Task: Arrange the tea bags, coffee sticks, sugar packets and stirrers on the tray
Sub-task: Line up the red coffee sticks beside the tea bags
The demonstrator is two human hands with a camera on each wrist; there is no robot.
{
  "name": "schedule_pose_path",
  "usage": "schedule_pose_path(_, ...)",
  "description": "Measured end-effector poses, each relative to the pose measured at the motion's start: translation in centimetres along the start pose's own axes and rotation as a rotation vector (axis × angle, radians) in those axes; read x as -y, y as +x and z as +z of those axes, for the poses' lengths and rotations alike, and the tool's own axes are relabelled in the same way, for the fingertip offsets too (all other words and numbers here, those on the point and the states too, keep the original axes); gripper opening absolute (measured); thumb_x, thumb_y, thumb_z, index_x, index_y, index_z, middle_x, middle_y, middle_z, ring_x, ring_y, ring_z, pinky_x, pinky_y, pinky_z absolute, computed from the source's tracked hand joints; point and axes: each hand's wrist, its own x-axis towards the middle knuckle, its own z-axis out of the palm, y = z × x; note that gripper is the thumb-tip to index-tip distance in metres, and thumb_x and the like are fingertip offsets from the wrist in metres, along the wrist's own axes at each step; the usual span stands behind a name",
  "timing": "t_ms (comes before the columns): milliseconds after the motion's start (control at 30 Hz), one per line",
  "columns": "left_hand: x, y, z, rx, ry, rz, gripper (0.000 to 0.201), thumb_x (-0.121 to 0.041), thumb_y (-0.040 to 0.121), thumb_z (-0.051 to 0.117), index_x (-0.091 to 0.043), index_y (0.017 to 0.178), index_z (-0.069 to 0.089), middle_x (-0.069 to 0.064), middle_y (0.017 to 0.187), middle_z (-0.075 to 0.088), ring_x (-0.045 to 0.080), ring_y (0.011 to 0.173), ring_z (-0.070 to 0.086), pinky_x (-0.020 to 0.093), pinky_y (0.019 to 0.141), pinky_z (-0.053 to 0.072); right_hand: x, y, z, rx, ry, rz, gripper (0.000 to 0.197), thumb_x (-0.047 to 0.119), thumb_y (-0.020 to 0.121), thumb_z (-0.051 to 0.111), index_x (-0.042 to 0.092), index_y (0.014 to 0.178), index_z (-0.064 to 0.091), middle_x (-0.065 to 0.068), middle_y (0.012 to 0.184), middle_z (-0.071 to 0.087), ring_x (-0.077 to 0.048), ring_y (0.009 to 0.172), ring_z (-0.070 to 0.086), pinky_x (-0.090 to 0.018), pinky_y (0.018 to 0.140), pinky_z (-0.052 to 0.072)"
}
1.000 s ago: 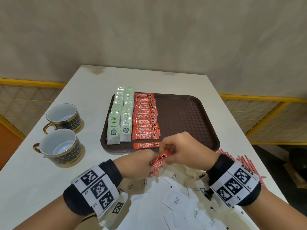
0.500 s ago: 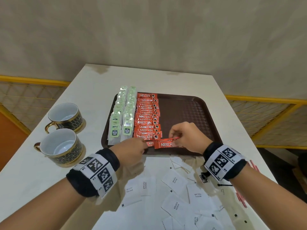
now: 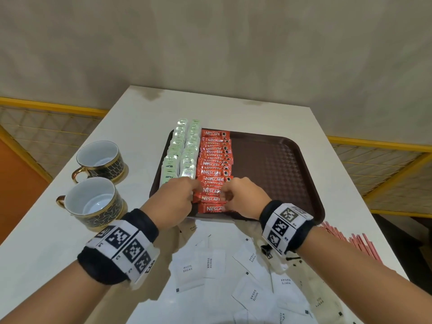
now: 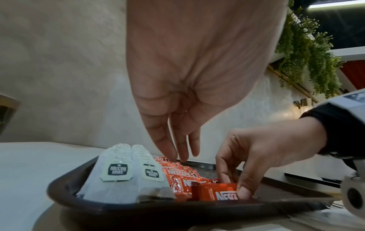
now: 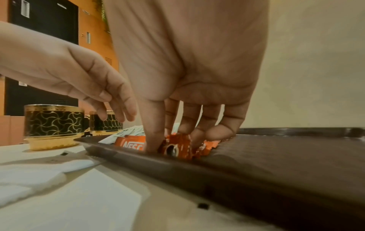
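Seating the front stick [image 3: 211, 208], lying 9-to-3: right hand [image 3: 243, 197] pinches its 3 end; left hand [image 3: 174, 202] spread, fingers touching at 9.

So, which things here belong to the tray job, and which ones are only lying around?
Belong to the job:
- tray
- tea bags, in two rows on the tray
- coffee sticks, in a row beside them
- sugar packets, loose on the table
- stirrers, on the table at the right

Just lying about:
- two cups, left of the tray
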Motion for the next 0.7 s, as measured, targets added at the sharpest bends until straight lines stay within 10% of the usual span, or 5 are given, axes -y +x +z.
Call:
schedule_pose_path(567, 0.8, -0.9, 2.9, 0.116, 0.319, 0.164, 0.048, -0.01, 0.096, 0.046, -0.02, 0.143, 0.04, 0.0, 0.143, 0.039, 0.022, 0.129, 0.041, 0.038, 0.107, 0.041, 0.2, 0.6, 0.4, -0.042, 0.033, 0.006, 0.016, 0.01, 0.079, 0.076, 0.016, 0.079, 0.062, 0.005, 0.075, 0.06, -0.016, 0.075, 0.059, -0.029, 0.067, 0.049)
schedule_pose_path(700, 0.4, -0.6, 2.7, 0.094, 0.324, 0.176, 0.053, -0.011, 0.097, 0.044, -0.015, 0.148, 0.03, 0.003, 0.152, 0.03, 0.02, 0.138, 0.03, 0.036, 0.111, 0.037, -0.4, 1.2, -1.0, -0.143, -0.012, 0.0, 0.016, 0.009, 0.091, 0.063, 0.015, 0.105, 0.068, 0.002, 0.103, 0.061, -0.018, 0.094, 0.061, -0.032, 0.085, 0.053)
